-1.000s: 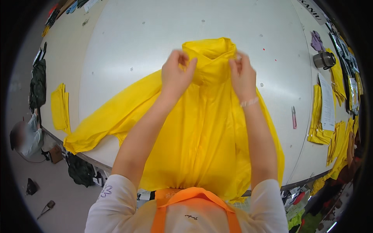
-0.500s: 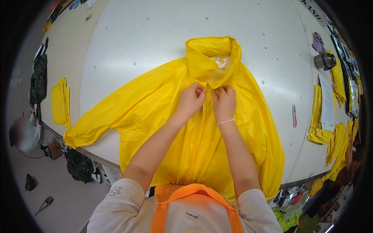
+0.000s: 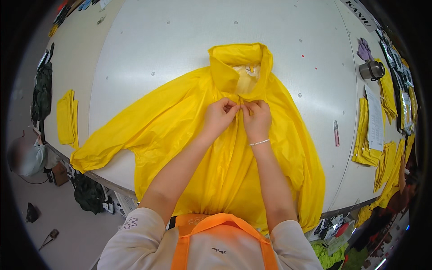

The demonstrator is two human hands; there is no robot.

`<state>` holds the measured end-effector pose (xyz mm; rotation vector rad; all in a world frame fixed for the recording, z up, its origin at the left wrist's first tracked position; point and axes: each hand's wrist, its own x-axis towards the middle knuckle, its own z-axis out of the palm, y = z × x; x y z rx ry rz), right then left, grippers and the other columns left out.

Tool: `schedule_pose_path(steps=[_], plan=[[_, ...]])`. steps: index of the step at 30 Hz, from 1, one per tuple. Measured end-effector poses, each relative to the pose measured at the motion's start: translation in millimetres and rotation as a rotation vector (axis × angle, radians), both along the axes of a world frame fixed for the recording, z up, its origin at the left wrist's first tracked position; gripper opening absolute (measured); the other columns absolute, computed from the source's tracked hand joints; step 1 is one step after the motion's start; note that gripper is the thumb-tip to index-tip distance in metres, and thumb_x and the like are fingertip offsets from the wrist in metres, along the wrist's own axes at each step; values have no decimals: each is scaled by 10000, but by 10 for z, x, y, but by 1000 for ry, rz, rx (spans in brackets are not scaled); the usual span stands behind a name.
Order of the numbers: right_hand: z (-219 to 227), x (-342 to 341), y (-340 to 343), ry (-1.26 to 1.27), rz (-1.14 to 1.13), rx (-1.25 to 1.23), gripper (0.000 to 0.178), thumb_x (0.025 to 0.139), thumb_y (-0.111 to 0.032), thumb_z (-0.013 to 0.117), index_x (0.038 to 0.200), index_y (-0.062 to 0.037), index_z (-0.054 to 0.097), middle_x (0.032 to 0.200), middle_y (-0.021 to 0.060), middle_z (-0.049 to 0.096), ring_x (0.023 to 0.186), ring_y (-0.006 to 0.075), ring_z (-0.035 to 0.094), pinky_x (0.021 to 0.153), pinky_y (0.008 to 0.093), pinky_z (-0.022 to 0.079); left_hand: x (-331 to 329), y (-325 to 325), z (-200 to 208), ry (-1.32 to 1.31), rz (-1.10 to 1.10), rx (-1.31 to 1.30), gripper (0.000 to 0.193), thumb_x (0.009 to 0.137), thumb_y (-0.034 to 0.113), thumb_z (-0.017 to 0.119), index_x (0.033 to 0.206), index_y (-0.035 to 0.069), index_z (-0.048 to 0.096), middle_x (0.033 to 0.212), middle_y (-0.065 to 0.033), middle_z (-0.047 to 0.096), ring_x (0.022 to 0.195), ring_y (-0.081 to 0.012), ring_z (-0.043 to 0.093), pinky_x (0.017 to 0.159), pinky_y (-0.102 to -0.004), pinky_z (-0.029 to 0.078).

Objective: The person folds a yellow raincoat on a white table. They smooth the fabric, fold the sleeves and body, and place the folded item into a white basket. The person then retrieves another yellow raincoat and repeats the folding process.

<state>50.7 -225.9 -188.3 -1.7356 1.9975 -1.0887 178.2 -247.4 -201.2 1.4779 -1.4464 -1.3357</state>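
A yellow rain jacket [image 3: 180,117] lies front up across the table, its collar standing and a white label showing inside the neck. My left hand [image 3: 221,118] pinches the front edge just below the collar, on the left of the centre opening. On the other side my right hand [image 3: 257,119], with a beaded bracelet at the wrist, pinches the facing edge. The fingertips of both hands nearly meet at the top of the front closure. Whatever fastener lies between them is hidden by the fingers.
A pink-handled cutter [image 3: 336,133] lies right of the jacket. Along the right side are folded yellow garments [image 3: 361,153], a paper sheet [image 3: 375,119], a dark cup [image 3: 372,70] and a purple cloth [image 3: 365,49]. Another folded yellow piece [image 3: 67,119] lies at the left. A person [image 3: 29,155] is beyond the left edge.
My hands have come closer together at the neck opening, and the right fingers now pinch nearer the centre. The collar has shifted slightly, and the whole view has moved a little.
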Motion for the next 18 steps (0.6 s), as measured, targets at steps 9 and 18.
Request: schedule_pose_path(steps=[9,18], plan=[[128,-49,-25,-290,63,64,84,738,-43,653,801,10,669,768,138,603,642,262,606,597,322,491,1,-72,135,10,-98,-37,147,841,96,610,841,-51,612,699,-61,627,606,-83,554,560,-221,445],[64,-114,-11,-403,69,27,80,751,-29,659,812,21,670,768,141,607,623,226,602,573,282,479,-48,-150,369,-363,-219,-231,150,782,158,622,775,13,659,663,-170,623,606,-329,611,581,-396,487]])
